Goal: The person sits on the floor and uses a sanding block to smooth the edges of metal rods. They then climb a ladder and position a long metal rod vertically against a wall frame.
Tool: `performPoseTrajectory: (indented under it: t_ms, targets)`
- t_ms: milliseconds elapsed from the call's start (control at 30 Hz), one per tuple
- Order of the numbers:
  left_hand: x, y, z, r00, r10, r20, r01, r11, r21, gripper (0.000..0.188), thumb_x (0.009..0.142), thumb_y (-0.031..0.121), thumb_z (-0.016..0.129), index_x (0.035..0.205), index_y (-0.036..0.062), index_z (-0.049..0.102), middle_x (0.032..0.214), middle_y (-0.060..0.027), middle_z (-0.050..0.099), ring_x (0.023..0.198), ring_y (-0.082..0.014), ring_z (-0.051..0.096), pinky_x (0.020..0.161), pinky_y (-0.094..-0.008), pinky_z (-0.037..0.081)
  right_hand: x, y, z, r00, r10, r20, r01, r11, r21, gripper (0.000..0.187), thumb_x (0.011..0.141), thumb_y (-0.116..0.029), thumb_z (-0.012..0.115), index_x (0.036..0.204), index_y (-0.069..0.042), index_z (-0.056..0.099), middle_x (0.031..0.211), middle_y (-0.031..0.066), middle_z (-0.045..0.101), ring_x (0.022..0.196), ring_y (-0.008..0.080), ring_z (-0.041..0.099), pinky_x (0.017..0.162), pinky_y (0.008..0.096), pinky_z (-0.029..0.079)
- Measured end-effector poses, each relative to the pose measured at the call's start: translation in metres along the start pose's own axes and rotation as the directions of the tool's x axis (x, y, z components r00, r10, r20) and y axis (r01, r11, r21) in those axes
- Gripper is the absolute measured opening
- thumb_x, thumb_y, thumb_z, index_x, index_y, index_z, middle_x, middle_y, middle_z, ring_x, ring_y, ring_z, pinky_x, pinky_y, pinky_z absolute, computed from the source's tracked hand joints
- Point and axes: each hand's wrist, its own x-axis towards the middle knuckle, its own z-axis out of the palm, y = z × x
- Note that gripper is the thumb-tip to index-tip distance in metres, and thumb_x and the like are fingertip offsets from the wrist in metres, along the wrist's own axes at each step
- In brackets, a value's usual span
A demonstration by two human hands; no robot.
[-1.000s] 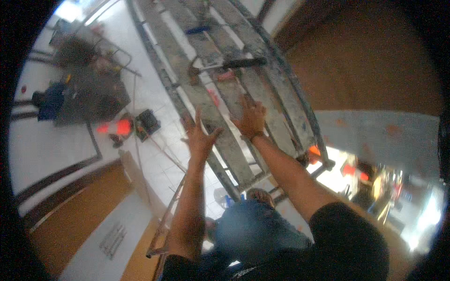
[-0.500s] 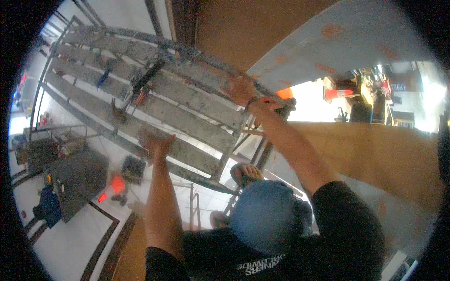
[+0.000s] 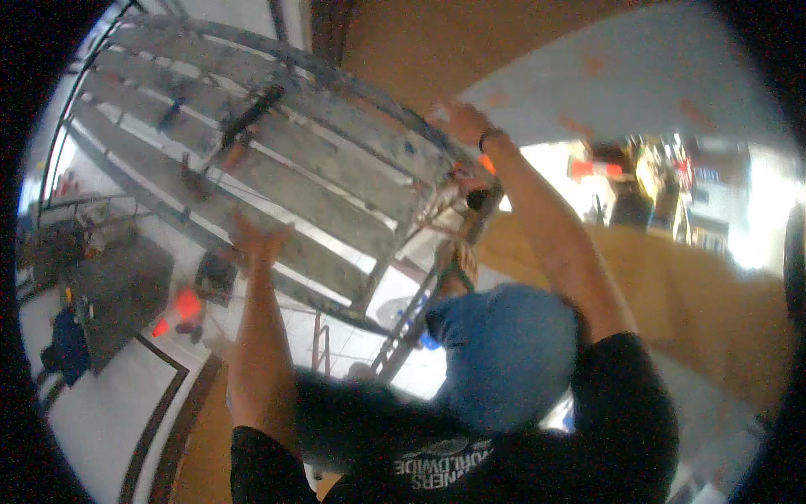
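Note:
A grey scaffold platform (image 3: 336, 181) of worn planks slants across the upper left. My left hand (image 3: 254, 242) lies flat against its near edge, fingers apart, holding nothing. My right hand (image 3: 456, 124), with a dark band on the wrist, is curled over the rail at the platform's right end. A long tool with a black handle (image 3: 248, 118) lies on the planks beyond my left hand. My knee in blue jeans (image 3: 504, 353) is raised below, and my foot (image 3: 457, 262) rests on the scaffold frame.
Far below lie a white tiled floor with a dark border (image 3: 117, 403), a grey cart with gear (image 3: 109, 294) and orange objects (image 3: 180, 307). Brown wall panels (image 3: 697, 294) stand on the right, and a bright cluttered room (image 3: 655, 193) shows past them.
The view has swung, so the platform now slants the other way. My right hand moved from the planks to the platform's end rail. My left hand shifted to the near edge.

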Motion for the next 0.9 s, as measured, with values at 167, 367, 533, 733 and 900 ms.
performPoseTrajectory:
  t_ms: [167, 367, 533, 733, 900]
  targets:
    - [-0.012, 0.036, -0.03, 0.984, -0.143, 0.105, 0.133, 0.986, 0.097, 0.146, 0.052, 0.052, 0.088, 0.151, 0.0091, -0.01, 0.159, -0.0174, 0.003, 0.145, -0.0405, 0.004, 0.117, -0.0513, 0.011, 0.078, 0.014, 0.059, 0.991, -0.046, 0.125, -0.01, 0.91, 0.414, 0.068, 0.092, -0.059, 0.045, 0.133, -0.005, 0.048, 0.136, 0.0217, 0.049, 0.125, 0.0352, 0.048, 0.105, 0.0427, 0.037]
    - [-0.011, 0.002, -0.012, 0.996, -0.062, 0.068, 0.07, 0.99, -0.12, 0.148, 0.048, 0.053, 0.09, 0.152, 0.0173, -0.009, 0.157, -0.0221, 0.004, 0.145, -0.0406, 0.003, 0.116, -0.055, 0.012, 0.11, 0.015, 0.112, 0.989, -0.049, 0.143, -0.002, 0.943, 0.332, 0.069, 0.089, -0.06, 0.05, 0.123, 0.0, 0.055, 0.109, 0.0263, 0.063, 0.092, 0.0367, 0.065, 0.081, 0.0464, 0.051]
    - [-0.026, -0.012, -0.01, 0.945, -0.273, 0.179, 0.26, 0.961, 0.094, 0.151, 0.045, 0.057, 0.089, 0.152, 0.0185, -0.01, 0.157, -0.0221, 0.001, 0.144, -0.0426, 0.003, 0.115, -0.0557, 0.016, 0.091, -0.025, 0.08, 0.972, 0.2, 0.125, -0.22, 0.959, 0.179, 0.065, 0.089, -0.062, 0.049, 0.107, -0.001, 0.061, 0.096, 0.0276, 0.066, 0.089, 0.0421, 0.064, 0.08, 0.0503, 0.05]
    - [-0.003, 0.004, -0.07, 0.851, -0.296, 0.433, 0.252, 0.955, 0.156, 0.143, 0.055, 0.059, 0.085, 0.152, 0.0176, -0.012, 0.159, -0.0138, 0.003, 0.145, -0.0343, 0.012, 0.115, -0.0544, 0.02, 0.098, -0.028, 0.08, 0.998, 0.034, 0.052, -0.044, 0.98, 0.196, 0.066, 0.09, -0.066, 0.043, 0.107, -0.004, 0.059, 0.089, 0.0254, 0.067, 0.087, 0.0426, 0.065, 0.074, 0.0505, 0.052]
    - [0.117, 0.207, -0.225, 0.473, -0.417, 0.776, -0.022, 0.875, 0.483, 0.059, 0.082, 0.058, 0.065, 0.12, 0.0128, 0.064, 0.097, -0.009, 0.072, 0.087, -0.0236, 0.068, 0.082, -0.0424, 0.052, 0.095, -0.021, 0.099, 0.989, 0.142, 0.045, -0.149, 0.965, 0.214, 0.068, 0.089, -0.066, 0.044, 0.111, -0.004, 0.057, 0.084, 0.0259, 0.066, 0.086, 0.0422, 0.065, 0.076, 0.0512, 0.052]
